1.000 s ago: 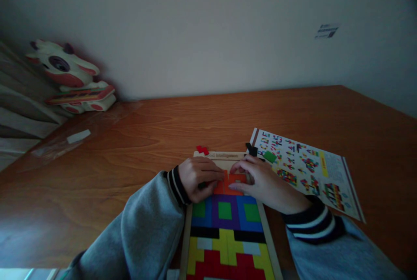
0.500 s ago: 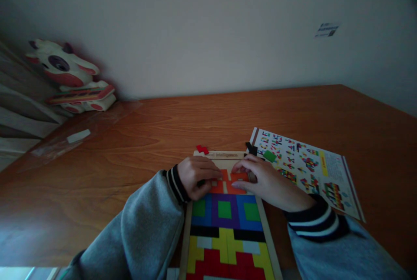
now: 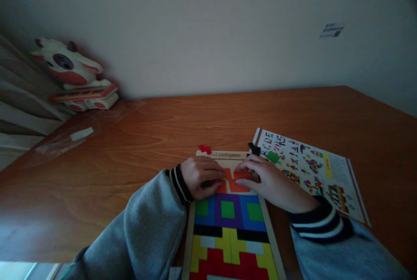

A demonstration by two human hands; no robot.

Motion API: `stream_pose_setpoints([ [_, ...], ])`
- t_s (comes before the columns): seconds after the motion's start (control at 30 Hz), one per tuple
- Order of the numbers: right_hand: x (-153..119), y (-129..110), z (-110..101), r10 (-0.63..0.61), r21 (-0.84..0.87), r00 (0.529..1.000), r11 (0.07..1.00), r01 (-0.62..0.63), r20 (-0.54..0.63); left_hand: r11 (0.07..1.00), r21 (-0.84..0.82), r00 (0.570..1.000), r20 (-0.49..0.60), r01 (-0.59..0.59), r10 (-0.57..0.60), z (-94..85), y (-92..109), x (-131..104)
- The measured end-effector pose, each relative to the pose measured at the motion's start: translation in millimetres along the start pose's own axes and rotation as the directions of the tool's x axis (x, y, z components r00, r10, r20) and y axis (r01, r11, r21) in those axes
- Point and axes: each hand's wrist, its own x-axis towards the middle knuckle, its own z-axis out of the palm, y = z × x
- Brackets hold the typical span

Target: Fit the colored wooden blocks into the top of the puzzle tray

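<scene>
A wooden puzzle board (image 3: pixel 228 155) holds colored pieces: orange at the top, then a blue and purple row with green squares, black strips, yellow and red. My left hand (image 3: pixel 203 177) rests at the board's upper left, fingers bent over the orange pieces there. My right hand (image 3: pixel 260 178) is at the upper right, with its thumb and fingers on an orange piece (image 3: pixel 239 185). A red piece (image 3: pixel 205 149) lies at the board's top left corner. Black pieces (image 3: pixel 254 149) and a green piece (image 3: pixel 273 156) lie by the top right corner.
A printed pattern sheet (image 3: pixel 339 171) lies on the wooden table (image 3: pixel 163 128) to the right. At the back left sits a cow-shaped toy (image 3: pixel 78 75) with a keyboard. Clear plastic wrapping (image 3: pixel 58 145) lies at the left, near a curtain (image 3: pixel 19 97).
The whole view has shifted slightly, moving the scene a little to the right. My left hand's fingers have closed in slightly over the orange pieces. My right hand stays on its orange piece.
</scene>
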Motion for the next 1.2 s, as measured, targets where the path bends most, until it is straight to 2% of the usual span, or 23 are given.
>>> stream_pose_setpoints([
  [0.23,0.0,2.9,0.3,-0.02,-0.061,0.996,0.998,0.015,-0.09,1.0,-0.005,1.0,0.013,0.007,-0.007,-0.1,-1.8,-0.3],
  [0.4,-2.6,6.2,-0.6,-0.056,-0.099,0.995,0.994,0.048,-0.084,0.999,-0.005,0.999,0.031,0.034,-0.034,-1.1,-0.1,-0.5],
  [0.67,-2.0,10.1,1.1,-0.03,-0.138,0.992,0.99,0.013,-0.121,0.999,0.052,0.998,-0.057,-0.009,0.012,0.7,-3.2,-1.1],
  [0.87,-2.3,8.7,3.0,-0.053,-0.174,0.983,0.985,0.023,-0.175,0.997,0.066,0.998,-0.047,-0.036,0.04,2.5,-5.2,-2.5],
  [1.2,-1.1,3.7,-2.0,-0.134,-0.183,0.986,0.976,0.115,-0.099,0.985,0.136,0.994,-0.037,0.106,-0.102,2.2,-6.9,-1.9],
])
